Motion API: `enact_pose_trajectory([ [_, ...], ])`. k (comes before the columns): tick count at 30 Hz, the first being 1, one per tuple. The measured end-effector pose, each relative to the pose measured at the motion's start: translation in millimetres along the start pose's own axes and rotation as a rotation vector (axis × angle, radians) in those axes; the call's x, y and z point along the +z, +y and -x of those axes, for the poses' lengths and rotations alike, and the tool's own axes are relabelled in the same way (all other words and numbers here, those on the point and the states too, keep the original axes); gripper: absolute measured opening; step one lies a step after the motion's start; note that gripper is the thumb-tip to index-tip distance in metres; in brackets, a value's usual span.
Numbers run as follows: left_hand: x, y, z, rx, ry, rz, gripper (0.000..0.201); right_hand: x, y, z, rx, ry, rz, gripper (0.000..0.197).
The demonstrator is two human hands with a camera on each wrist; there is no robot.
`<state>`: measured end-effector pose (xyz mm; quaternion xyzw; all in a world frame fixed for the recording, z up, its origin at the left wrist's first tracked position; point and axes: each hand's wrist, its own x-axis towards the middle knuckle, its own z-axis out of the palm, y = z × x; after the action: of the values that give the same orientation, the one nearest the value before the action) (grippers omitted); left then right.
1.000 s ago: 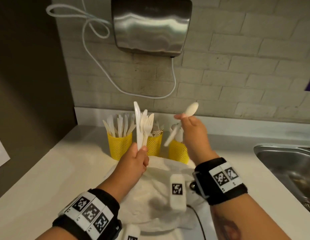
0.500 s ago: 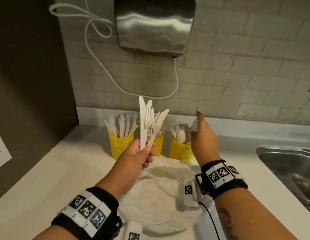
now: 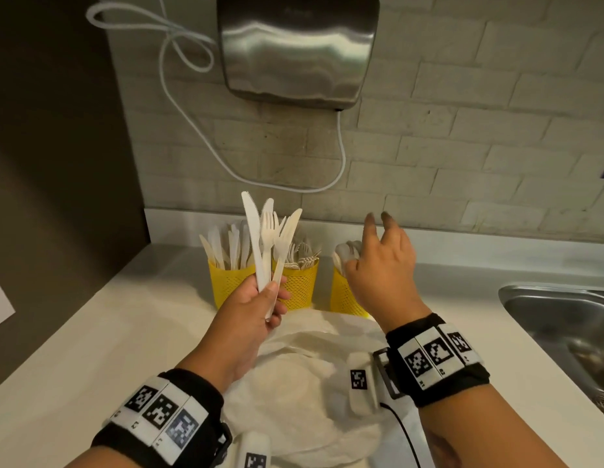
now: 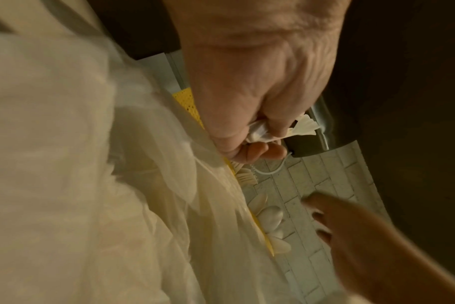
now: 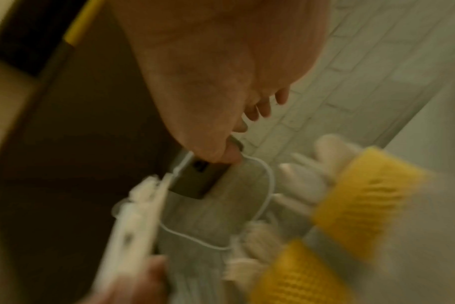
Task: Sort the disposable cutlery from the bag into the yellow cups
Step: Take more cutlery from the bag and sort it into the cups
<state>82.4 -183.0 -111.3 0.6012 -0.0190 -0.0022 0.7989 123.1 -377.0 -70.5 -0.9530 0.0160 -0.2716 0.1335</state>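
My left hand point(image 3: 260, 305) grips a bundle of white plastic cutlery point(image 3: 266, 241), knives and forks, upright in front of the cups. Three yellow mesh cups stand at the back of the counter: the left cup point(image 3: 226, 282) holds knives, the middle cup point(image 3: 298, 285) forks, the right cup point(image 3: 342, 295) spoons. My right hand point(image 3: 381, 261) hovers over the right cup with fingers spread and nothing in it. The white plastic bag point(image 3: 304, 383) lies crumpled on the counter below both hands. In the left wrist view my fingers point(image 4: 257, 131) curl round the cutlery handles.
A steel hand dryer point(image 3: 297, 45) hangs on the brick wall above, its white cable point(image 3: 192, 106) looping down. A steel sink point(image 3: 563, 325) is set in the white counter point(image 3: 91, 332) at the right. A dark wall closes the left side.
My right hand put the spoon it held into the right cup and now has its fingers spread above it. The left hand lifted its bundle slightly higher.
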Motion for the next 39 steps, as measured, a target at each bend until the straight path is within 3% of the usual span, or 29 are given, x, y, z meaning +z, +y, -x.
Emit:
enact_pose_trajectory([
  [2, 3.9, 0.2, 0.6, -0.005, -0.025, 0.021, 0.021, -18.5, -26.9, 5.1, 0.002, -0.11, -0.314, 0.055],
  [5, 9.2, 1.7, 3.2, -0.014, -0.082, 0.04, 0.021, -21.7, -59.3, 19.4, 0.072, -0.496, -0.934, 0.024],
  [7, 7.8, 2.6, 4.5, -0.018, -0.106, 0.041, 0.022, -10.1, -65.4, 23.1, 0.153, -0.516, -1.16, 0.013],
  [16, 1.7, 0.5, 7.6, 0.051, -0.087, -0.03, 0.025, -2.2, -66.1, 23.7, 0.265, -0.48, -1.293, 0.006],
  [18, 2.6, -0.3, 6.8, 0.072, -0.075, -0.057, 0.023, -1.0, -65.9, 22.7, 0.265, -0.454, -1.235, 0.003],
  [22, 0.9, -5.6, 2.9, 0.127, -0.031, -0.156, 0.019, 5.0, -67.7, 23.0, 0.235, -0.314, -1.056, 0.02],
  [25, -1.2, -8.8, 1.9, 0.153, -0.008, -0.211, 0.014, 9.6, -69.3, 23.7, 0.234, -0.251, -1.001, 0.015],
  [28, -2.7, -9.3, 3.1, 0.13, -0.015, -0.192, 0.015, 12.2, -70.4, 24.7, 0.278, -0.309, -1.137, 0.004],
  [31, -1.8, -5.4, 5.6, 0.071, -0.077, -0.148, 0.021, 8.4, -70.5, 24.9, 0.332, -0.397, -1.435, 0.018],
  [34, -3.1, 1.4, 6.0, -0.015, -0.125, 0.011, 0.023, 0.5, -63.1, 21.2, 0.274, -0.498, -1.645, 0.018],
  [36, -6.7, 5.3, 5.4, -0.083, -0.163, 0.133, 0.023, -4.0, -54.6, 18.1, 0.26, -0.603, -1.781, 0.029],
  [39, -11.0, 7.0, 7.4, -0.132, -0.227, 0.165, 0.022, -4.5, -45.0, 14.3, 0.288, -0.672, -1.84, 0.03],
])
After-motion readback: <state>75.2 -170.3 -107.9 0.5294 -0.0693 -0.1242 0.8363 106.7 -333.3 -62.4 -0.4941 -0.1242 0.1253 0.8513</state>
